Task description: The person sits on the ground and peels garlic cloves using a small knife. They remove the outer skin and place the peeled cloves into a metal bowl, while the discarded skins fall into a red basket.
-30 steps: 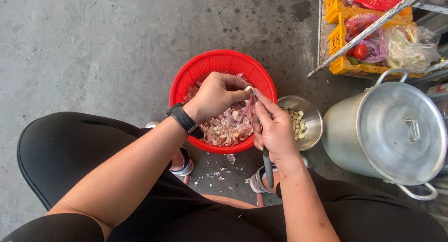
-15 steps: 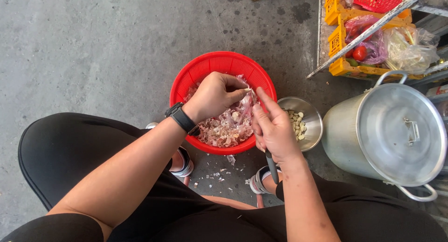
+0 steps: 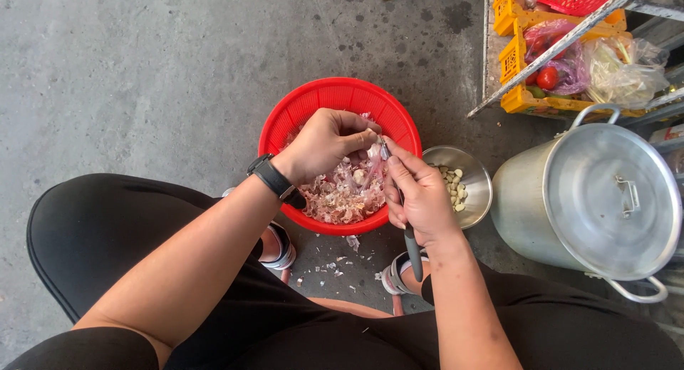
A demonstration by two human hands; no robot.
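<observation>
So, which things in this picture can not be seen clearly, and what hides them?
- Head view: the piece pinched in the left hand is covered by its fingertips.
- Knife: the right hand covers most of it; the blade tip is too small.
- Pot: the lid hides its contents.
- Yellow crate: cut off by the top edge.

The left hand (image 3: 324, 143) reaches in from the lower left, forearm bare, a black watch (image 3: 273, 178) on the wrist. Its fingers curl inward, thumb and fingertips pinched close at the right side of the hand. The right hand (image 3: 419, 199) comes up from the lower right, forearm bare, its fingers closed in a grip with the index finger stretched forward toward the left fingertips. The two hands nearly meet. Both thighs, in black, spread below.
</observation>
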